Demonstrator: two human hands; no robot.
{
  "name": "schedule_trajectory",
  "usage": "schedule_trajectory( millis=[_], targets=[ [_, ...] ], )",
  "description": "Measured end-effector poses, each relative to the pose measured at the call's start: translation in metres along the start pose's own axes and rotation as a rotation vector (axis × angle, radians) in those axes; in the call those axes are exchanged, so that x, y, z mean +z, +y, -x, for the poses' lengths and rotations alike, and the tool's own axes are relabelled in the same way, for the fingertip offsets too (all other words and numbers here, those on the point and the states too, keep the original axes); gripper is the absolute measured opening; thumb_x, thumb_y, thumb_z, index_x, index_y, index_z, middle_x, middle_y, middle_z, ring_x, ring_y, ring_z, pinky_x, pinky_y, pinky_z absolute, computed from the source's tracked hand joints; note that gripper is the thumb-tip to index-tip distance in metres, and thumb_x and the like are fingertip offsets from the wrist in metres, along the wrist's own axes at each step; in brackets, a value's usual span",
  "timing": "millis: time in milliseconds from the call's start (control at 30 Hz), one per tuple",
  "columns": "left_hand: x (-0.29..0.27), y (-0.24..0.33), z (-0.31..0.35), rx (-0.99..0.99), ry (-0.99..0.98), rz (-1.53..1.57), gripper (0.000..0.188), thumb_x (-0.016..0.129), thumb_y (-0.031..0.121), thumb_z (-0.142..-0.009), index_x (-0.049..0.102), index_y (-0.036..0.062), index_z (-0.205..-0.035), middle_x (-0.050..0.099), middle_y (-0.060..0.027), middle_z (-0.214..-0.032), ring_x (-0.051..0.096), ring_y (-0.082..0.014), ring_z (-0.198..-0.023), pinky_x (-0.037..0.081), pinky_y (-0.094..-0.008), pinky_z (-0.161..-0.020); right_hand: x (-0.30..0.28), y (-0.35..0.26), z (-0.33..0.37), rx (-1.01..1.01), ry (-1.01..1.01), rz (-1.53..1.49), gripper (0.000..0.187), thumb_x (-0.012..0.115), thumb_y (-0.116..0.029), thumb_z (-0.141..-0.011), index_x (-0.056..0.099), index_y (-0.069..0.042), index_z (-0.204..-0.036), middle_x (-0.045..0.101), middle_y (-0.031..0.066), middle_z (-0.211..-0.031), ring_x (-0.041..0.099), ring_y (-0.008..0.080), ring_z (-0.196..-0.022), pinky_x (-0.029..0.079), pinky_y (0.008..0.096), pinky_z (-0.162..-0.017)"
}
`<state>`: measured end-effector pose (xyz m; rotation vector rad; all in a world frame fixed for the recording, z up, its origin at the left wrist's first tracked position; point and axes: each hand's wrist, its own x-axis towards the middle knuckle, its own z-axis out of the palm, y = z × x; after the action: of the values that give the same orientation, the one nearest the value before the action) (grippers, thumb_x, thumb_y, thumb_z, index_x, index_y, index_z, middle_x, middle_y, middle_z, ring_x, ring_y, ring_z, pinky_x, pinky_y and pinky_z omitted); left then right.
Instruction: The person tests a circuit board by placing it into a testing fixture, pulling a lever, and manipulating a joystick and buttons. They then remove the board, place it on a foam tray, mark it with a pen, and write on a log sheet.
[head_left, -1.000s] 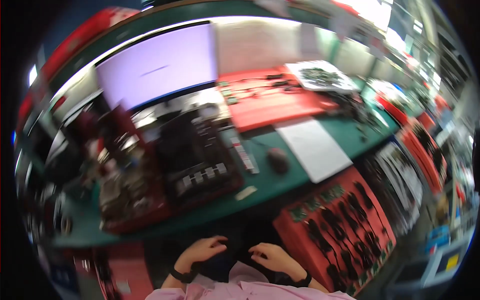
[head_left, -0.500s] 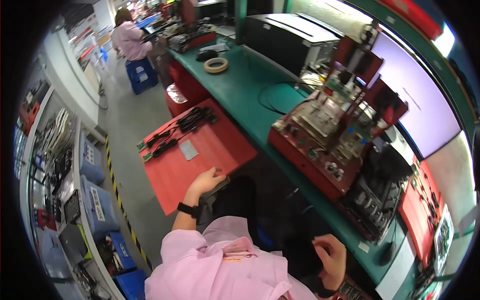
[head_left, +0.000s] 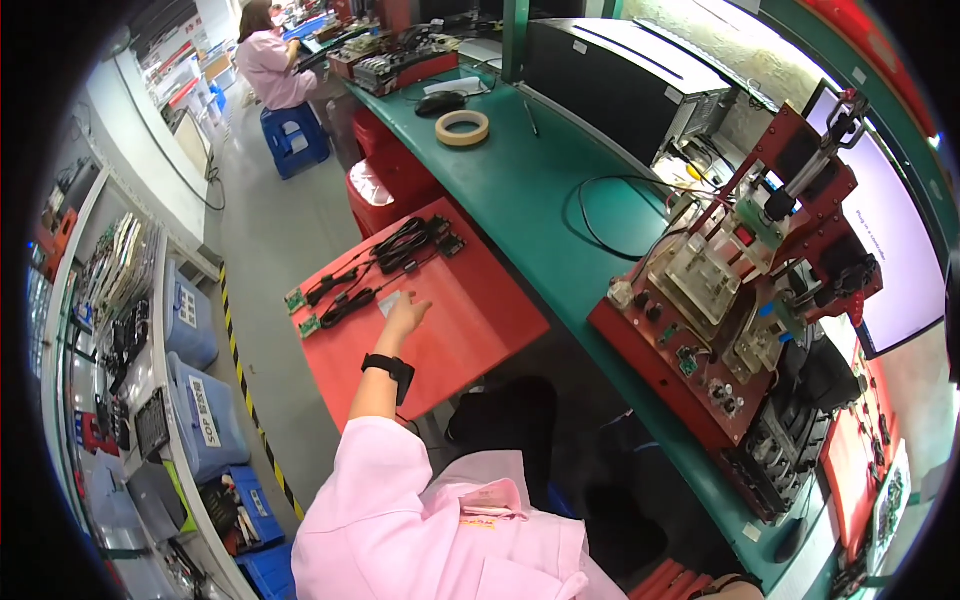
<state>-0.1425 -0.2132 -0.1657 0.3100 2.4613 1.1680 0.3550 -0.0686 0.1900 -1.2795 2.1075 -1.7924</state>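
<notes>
My left hand [head_left: 405, 318], with a black band on its wrist, reaches over a red board [head_left: 470, 325]. Its thumb and finger are stretched apart and it holds nothing. Just beyond it, partly covered, lies a small pale slip [head_left: 388, 303]. Bundled black cables [head_left: 400, 247] rest on the board's far side. Small green circuit boards [head_left: 308, 326] sit at their left ends, and dark connectors [head_left: 450, 243] at the right. Only a sliver of my right hand [head_left: 705, 582] shows at the lower edge, beside a red slatted thing [head_left: 665, 582]; its fingers are hidden.
A green workbench [head_left: 540, 190] carries a red test fixture [head_left: 700, 330], a tape roll [head_left: 462, 128], a mouse [head_left: 440, 103] and a black computer case [head_left: 610, 90]. Red stools [head_left: 385, 195] stand beside it. A shelf with blue bins [head_left: 205, 420] lines the left. Another person [head_left: 270, 65] sits farther off.
My left hand has moved from the board's near edge forward over it, close to the pale slip. My right hand has dropped toward the lower edge, nearly out of sight.
</notes>
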Motion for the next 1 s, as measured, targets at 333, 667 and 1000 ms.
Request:
schedule_trajectory(
  millis=[333,667,1000],
  targets=[
    [-0.018,-0.003,-0.055,-0.197,0.160,-0.519,0.051,0.057,0.033,-0.078,0.053,0.0051,-0.120,0.055,-0.0176,-0.125,0.052,-0.0332,-0.117,0.031,-0.0618,-0.096,-0.050,0.044,-0.006,0.623,0.286,0.117,0.032,0.061,-0.027,-0.085,0.061,0.000,-0.102,0.058,0.0179,-0.095,0.059,0.0333,-0.081,0.048,0.0418,-0.069],
    [-0.025,0.026,-0.014,0.065,-0.205,0.344,0.023,0.055,0.018,-0.091,0.062,-0.0022,-0.082,0.058,-0.0045,-0.063,0.051,-0.0123,-0.047,0.043,-0.0280,-0.045,-0.076,0.065,-0.014,0.830,0.435,0.376,0.012,0.062,-0.010,-0.083,0.060,-0.004,-0.093,0.055,0.0069,-0.078,0.058,0.0209,-0.073,0.046,0.0298,-0.065],
    [-0.063,0.145,0.136,0.328,-0.700,0.965,0.010,0.062,0.006,-0.083,0.063,-0.0047,-0.083,0.065,-0.0121,-0.071,0.063,-0.0162,-0.057,0.049,-0.0247,-0.051,-0.112,0.082,-0.017,0.773,0.943,0.404,0.043,0.062,-0.005,-0.082,0.048,-0.004,-0.122,0.055,0.0084,-0.111,0.056,0.0181,-0.096,0.051,0.0299,-0.075]
  ],
)
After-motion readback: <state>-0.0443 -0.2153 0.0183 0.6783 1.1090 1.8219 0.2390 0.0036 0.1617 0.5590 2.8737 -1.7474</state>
